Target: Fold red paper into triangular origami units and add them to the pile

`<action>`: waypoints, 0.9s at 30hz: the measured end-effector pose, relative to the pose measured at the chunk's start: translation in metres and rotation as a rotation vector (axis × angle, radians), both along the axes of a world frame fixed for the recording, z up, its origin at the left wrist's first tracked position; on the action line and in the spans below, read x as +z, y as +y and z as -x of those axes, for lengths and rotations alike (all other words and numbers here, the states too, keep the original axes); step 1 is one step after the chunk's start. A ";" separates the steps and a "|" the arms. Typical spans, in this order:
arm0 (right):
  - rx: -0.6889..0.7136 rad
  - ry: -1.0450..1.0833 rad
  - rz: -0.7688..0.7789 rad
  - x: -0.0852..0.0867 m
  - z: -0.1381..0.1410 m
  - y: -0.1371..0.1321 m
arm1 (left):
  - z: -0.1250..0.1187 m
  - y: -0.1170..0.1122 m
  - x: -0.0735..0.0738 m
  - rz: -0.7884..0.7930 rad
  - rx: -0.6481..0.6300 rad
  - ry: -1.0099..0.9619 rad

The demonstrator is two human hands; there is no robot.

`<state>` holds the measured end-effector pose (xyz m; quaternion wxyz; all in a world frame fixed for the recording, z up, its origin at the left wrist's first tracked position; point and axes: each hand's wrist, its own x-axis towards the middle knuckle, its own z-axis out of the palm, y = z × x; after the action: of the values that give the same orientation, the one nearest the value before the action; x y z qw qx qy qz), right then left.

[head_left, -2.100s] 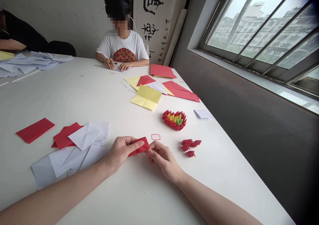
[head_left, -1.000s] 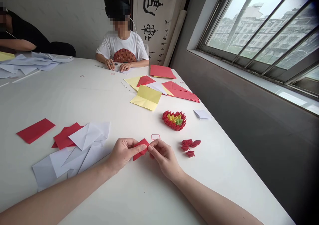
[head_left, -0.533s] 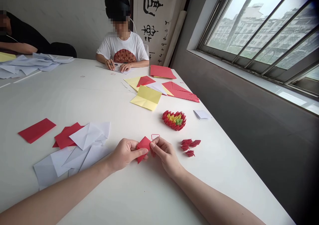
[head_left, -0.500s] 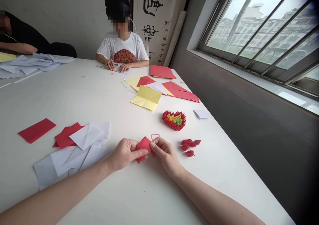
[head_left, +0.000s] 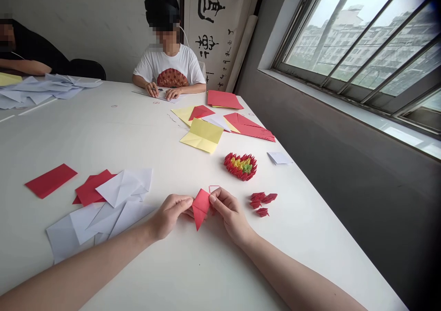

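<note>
Both my hands pinch a small folded red paper just above the white table. My left hand grips its left side and my right hand grips its right edge. The paper's lower tip points down toward me. Right of my right hand lie a few small folded red pieces. Beyond them sits a round model of red, yellow and green folded units. A small red outlined square is marked on the table just behind the paper.
White and red sheets lie to my left, with a lone red strip farther left. Yellow and red sheets cover the far right. A person in a white shirt sits across; another person's arm rests at the far left. The table edge runs along the right.
The red paper went from a flat strip to a pointed shape, and its tip now hangs downward. My hands shifted slightly closer together around it.
</note>
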<state>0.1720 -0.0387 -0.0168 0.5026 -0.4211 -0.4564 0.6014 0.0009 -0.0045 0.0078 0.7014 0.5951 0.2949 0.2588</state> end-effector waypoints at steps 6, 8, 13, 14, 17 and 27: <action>0.048 -0.179 -0.086 -0.007 0.002 -0.006 | -0.003 -0.001 -0.009 -0.204 0.143 0.165; 0.064 -0.202 -0.092 -0.007 0.003 -0.007 | -0.003 -0.001 -0.013 -0.243 0.163 0.193; 0.092 -0.207 -0.087 -0.005 0.003 -0.006 | -0.002 0.001 -0.013 -0.175 0.125 0.146; 0.099 -0.188 -0.085 -0.005 0.003 -0.006 | -0.002 0.002 -0.013 -0.153 0.109 0.130; 0.119 -0.104 -0.080 -0.004 0.005 -0.004 | -0.002 0.002 -0.013 -0.105 0.091 0.108; -0.080 -0.104 -0.158 -0.001 -0.002 -0.006 | 0.007 0.013 -0.018 -0.123 0.262 0.151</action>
<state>0.1741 -0.0446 -0.0180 0.5336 -0.4288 -0.5105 0.5204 -0.0064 0.0087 -0.0107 0.5998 0.6112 0.4053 0.3201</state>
